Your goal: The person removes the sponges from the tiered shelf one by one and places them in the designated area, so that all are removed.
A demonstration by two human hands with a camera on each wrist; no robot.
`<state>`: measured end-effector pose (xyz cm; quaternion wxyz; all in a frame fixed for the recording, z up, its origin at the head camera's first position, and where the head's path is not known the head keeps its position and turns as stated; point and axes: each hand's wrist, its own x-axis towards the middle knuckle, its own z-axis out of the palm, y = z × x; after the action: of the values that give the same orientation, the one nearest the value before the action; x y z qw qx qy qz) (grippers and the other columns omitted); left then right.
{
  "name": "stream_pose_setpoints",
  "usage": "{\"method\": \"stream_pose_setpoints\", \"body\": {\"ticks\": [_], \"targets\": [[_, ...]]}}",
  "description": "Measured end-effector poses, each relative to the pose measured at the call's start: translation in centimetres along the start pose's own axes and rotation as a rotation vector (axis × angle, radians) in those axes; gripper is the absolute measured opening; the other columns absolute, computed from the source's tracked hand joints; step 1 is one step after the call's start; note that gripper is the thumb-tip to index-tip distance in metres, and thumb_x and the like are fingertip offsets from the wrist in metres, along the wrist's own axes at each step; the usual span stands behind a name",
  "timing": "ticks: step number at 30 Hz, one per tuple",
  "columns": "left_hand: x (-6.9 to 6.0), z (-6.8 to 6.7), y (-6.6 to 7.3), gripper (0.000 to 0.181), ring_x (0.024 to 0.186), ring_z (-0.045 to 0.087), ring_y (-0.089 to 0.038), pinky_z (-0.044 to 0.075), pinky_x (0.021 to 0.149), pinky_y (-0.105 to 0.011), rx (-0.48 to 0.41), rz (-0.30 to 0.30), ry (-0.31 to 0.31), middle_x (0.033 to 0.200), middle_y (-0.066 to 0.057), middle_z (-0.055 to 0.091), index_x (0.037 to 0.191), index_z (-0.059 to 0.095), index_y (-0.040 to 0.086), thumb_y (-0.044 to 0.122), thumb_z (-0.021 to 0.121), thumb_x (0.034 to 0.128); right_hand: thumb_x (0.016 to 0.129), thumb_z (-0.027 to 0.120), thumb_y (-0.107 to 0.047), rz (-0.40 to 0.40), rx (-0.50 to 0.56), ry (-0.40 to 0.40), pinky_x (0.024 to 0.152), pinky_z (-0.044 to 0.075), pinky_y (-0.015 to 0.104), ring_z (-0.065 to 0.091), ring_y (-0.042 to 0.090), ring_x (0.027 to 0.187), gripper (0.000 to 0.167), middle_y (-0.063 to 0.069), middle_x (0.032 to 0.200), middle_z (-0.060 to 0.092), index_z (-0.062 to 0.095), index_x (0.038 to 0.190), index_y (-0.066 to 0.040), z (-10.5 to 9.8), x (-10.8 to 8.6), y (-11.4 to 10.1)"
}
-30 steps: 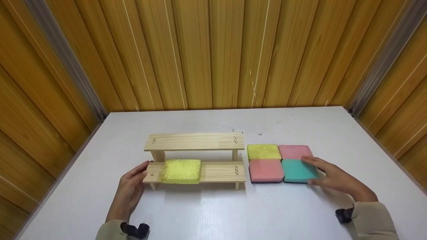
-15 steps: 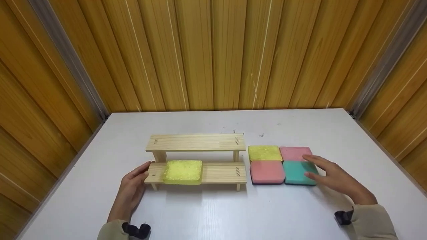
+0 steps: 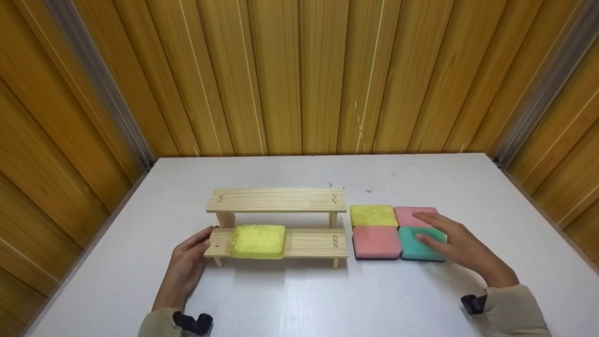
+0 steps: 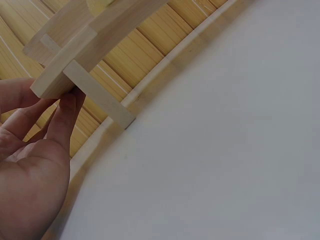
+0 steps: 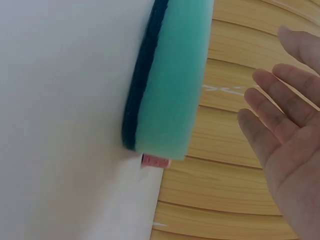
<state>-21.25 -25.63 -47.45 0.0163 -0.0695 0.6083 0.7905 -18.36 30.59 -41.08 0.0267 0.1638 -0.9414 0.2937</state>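
Observation:
My left hand (image 3: 185,264) grips the left end of a two-step wooden shelf (image 3: 311,242). In the left wrist view its fingers and thumb lie around the end of the lower board (image 4: 57,77). A yellow sponge (image 3: 258,241) lies on that lower step, left of its middle. At the right, my right hand (image 3: 463,245) hovers with loosely spread fingers over a teal sponge (image 3: 414,250). The right wrist view shows a gap between hand and teal sponge (image 5: 170,90), which has a dark scouring layer underneath.
Beside the teal sponge are a pink sponge (image 3: 376,242), another yellow sponge (image 3: 373,215) and a second pink sponge (image 3: 406,215), packed in a two-by-two block. All lie on a white table (image 3: 299,299). Wood-look panels (image 3: 318,75) enclose it behind and at the sides.
My right hand has let go of the teal sponge's right edge, lifted, and moved left over it. The left hand keeps its place on the shelf. The camera view has shifted slightly.

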Motion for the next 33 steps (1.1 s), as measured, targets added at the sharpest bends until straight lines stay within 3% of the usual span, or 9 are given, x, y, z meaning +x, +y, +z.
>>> {"method": "stream_pose_setpoints", "body": {"ticks": [13,20,28,33], "targets": [[0.1,-0.2,0.1,0.050,0.111,0.056,0.002,0.045,0.104,-0.021,-0.030,-0.007,-0.028,0.152,-0.014,0.036,0.143,0.038,-0.006,-0.005,0.045,0.0938,0.094,0.061,-0.027,-0.136,-0.003,0.043,0.101,0.042,0.063,0.045,0.040,0.129,0.050,0.016,0.140,0.052,0.050,0.139,-0.008,0.0,1.7,-2.3],[-0.1,-0.3,0.1,0.049,0.110,0.057,0.004,0.045,0.104,-0.021,-0.037,-0.010,-0.029,0.153,-0.015,0.035,0.143,0.038,-0.006,-0.006,0.044,0.0936,0.092,0.064,-0.024,-0.215,-0.004,0.055,0.102,0.040,0.065,0.047,0.038,0.129,0.051,0.015,0.139,0.054,0.050,0.138,-0.006,0.7,2.6,-4.0],[-0.1,-0.3,0.1,0.048,0.112,0.056,0.003,0.044,0.105,-0.021,-0.021,-0.008,-0.027,0.153,-0.015,0.036,0.142,0.039,-0.006,-0.005,0.046,0.0937,0.091,0.066,-0.023,-0.279,-0.008,0.015,0.101,0.048,0.053,0.050,0.031,0.129,0.052,0.008,0.139,0.055,0.051,0.139,-0.011,1.6,3.7,-6.2],[0.0,-0.3,0.1,0.049,0.110,0.057,0.004,0.045,0.105,-0.020,-0.018,-0.002,-0.030,0.153,-0.016,0.035,0.142,0.039,-0.006,-0.005,0.044,0.0939,0.092,0.064,-0.027,-0.373,0.000,0.007,0.102,0.049,0.046,0.052,0.028,0.127,0.050,0.007,0.137,0.056,0.052,0.138,-0.010,2.2,4.4,-7.1]]}}
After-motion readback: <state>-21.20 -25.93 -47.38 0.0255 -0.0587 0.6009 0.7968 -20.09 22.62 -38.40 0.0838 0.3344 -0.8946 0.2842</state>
